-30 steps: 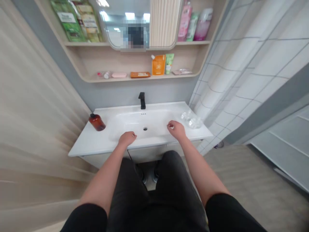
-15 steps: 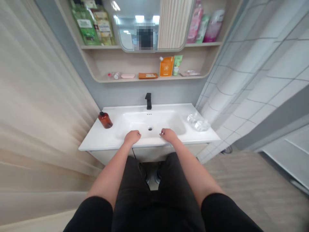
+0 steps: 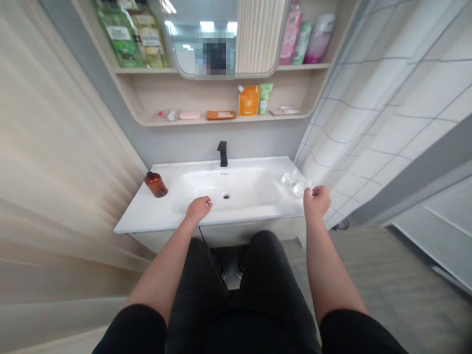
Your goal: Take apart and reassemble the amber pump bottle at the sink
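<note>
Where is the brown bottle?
In the head view, the amber bottle stands on the left end of the white washbasin, to the left of the person's left hand.

No text is legible: labels on the green packets (image 3: 118,37) and orange pouch (image 3: 249,100) are too blurred.

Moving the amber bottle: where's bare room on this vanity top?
Bare white countertop lies front-left, between the amber bottle and the left hand. The right end is crowded: the clear plastic items and the right hand.
</note>
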Demonstrator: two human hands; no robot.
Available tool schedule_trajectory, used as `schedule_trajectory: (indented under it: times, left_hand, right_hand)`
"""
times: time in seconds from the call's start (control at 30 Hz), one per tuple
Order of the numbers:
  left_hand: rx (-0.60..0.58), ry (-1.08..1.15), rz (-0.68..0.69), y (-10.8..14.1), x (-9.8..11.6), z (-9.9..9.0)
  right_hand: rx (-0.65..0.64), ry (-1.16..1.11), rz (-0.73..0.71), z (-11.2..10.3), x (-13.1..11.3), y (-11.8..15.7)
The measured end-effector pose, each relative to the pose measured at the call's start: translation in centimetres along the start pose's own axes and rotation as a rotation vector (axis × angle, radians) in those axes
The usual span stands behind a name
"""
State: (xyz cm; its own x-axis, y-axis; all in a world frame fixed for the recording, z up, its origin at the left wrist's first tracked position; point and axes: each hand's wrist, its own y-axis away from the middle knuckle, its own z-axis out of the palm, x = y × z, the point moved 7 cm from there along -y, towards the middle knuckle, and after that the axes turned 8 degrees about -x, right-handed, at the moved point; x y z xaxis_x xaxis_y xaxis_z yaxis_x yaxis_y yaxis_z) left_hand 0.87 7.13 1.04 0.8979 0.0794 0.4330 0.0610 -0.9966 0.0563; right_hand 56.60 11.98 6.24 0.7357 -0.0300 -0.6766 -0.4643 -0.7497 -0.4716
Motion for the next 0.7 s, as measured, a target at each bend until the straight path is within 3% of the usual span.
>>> schedule_trajectory:
  times: [0.1,0.2,0.3,0.37,0.43,0.53,0.63,0.7]
  left_hand:
    - [0.354,0.091,0.007,1.2,-1.5,-5.1]
    - [0.729,0.119,-0.036,3.0,-4.7,-11.9]
    - [0.890,0.139,-0.128,3.8,-8.2,-17.2]
    - [0.918,0.143,-0.149,3.8,-9.9,-19.4]
    - [0.923,0.153,-0.110,4.0,-10.8,-20.5]
    - [0.956,0.152,-0.038,5.0,-11.2,-20.7]
    - [1.006,0.123,-0.025,6.4,-10.2,-19.5]
    - [0.992,0.154,0.011,7.1,-8.2,-18.0]
  right_hand:
    - [-0.003,-0.031,0.032,-0.8,3.4,-1.9]
    - [-0.088,-0.111,-0.010,0.9,4.9,-3.2]
    - [-0.235,-0.156,0.013,3.9,5.1,-3.6]
    - [-0.311,-0.113,0.092,5.4,5.2,-3.3]
    - [-0.323,-0.051,0.160,6.0,5.3,-3.0]
    - [-0.263,-0.030,0.163,5.4,5.0,-2.6]
    - [-0.227,-0.068,0.137,4.4,4.2,-1.7]
    - [-0.245,-0.110,0.085,4.2,2.5,-0.5]
